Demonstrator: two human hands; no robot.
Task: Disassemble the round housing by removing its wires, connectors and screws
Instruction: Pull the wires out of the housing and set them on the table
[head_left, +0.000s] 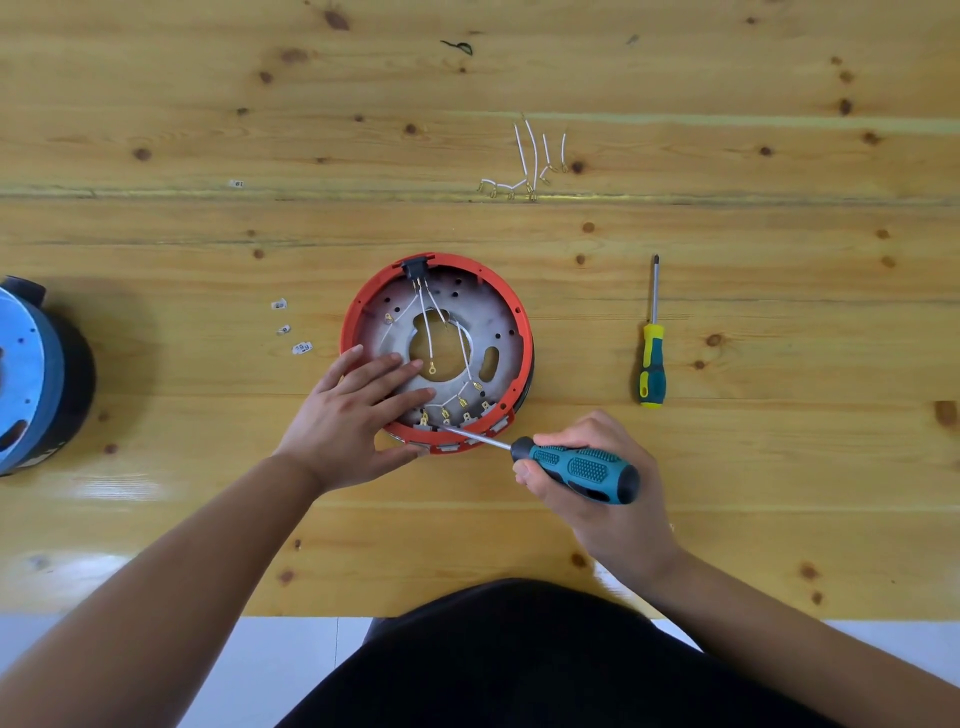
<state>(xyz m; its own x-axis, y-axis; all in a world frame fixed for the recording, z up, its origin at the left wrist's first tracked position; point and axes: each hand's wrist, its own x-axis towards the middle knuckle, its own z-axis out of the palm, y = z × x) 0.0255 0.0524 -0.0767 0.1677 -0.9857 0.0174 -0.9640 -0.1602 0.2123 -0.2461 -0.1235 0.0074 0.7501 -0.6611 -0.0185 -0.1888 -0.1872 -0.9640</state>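
The round housing (506, 306), a red ring around a grey metal plate, lies in the middle of the wooden table. White wires (427, 338) run from a black connector (414, 268) at its far rim to gold terminals (461, 402) along the near rim. My left hand (358, 413) lies flat on the plate's left side, fingers straight, thumb against the near rim. My right hand (587, 478) grips a teal-and-black screwdriver (582, 465); its shaft points left, with the tip at the near-rim terminals.
Several loose white wires (524, 166) lie farther back on the table. A yellow-and-teal screwdriver (653, 353) lies to the right of the housing. Small white tags (291, 327) sit to its left. A blue-and-black round part (36, 379) stands at the left edge.
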